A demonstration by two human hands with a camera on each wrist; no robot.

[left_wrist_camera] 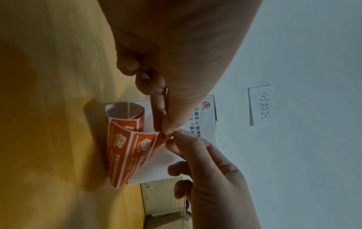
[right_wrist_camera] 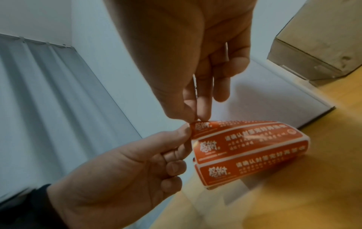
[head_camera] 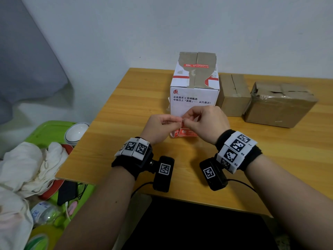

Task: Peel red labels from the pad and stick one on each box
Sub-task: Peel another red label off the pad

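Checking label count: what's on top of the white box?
The white box has one red label stuck on its torn brown top, plus red tape stripes. The far edge of the top is out of sight.

Three boxes point(head_camera: 234, 94) in a row on table point(head_camera: 126, 114), hands point(head_camera: 182, 121) before leftmost

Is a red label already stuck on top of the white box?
Yes, one red label lies across the brown tape on top of the white box.

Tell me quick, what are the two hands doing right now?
Left hand: closed, pinching the corner of the red label pad.
Right hand: closed, pinching the same corner, on the top red label.
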